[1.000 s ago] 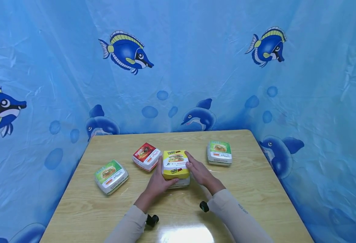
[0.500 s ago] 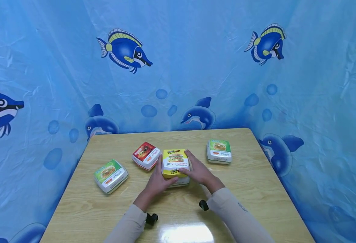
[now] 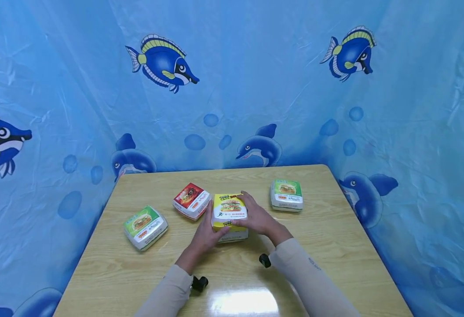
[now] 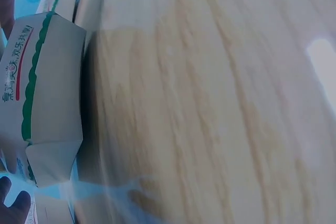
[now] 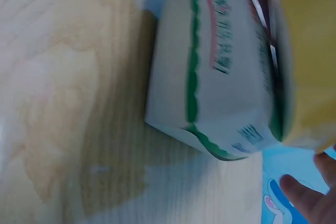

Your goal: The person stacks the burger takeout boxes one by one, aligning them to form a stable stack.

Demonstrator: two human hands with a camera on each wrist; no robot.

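A yellow-and-white burger box [image 3: 229, 209] sits on top of a white burger box [image 3: 233, 236] near the middle of the table. My left hand [image 3: 206, 233] grips the yellow box from the left, thumb across its front side. From the right, my right hand [image 3: 258, 217] holds it with the thumb at the front and a finger at the back corner. The lower box [image 5: 223, 72] shows a green scalloped edge in the right wrist view, with a narrow dark gap under the yellow box [image 5: 312, 61]. Fingertips [image 4: 18, 207] appear in the left wrist view's lower corner.
A red burger box [image 3: 192, 201] lies just left of the stack. Green burger boxes stand farther left [image 3: 145, 227] and at the back right [image 3: 286, 195]. The wooden table [image 3: 326, 246] meets a blue sea-print curtain [image 3: 232, 79] behind.
My right hand's thumb has come round to the front of the yellow box, and its finger has moved onto the back corner. My left hand stays nearly in place.
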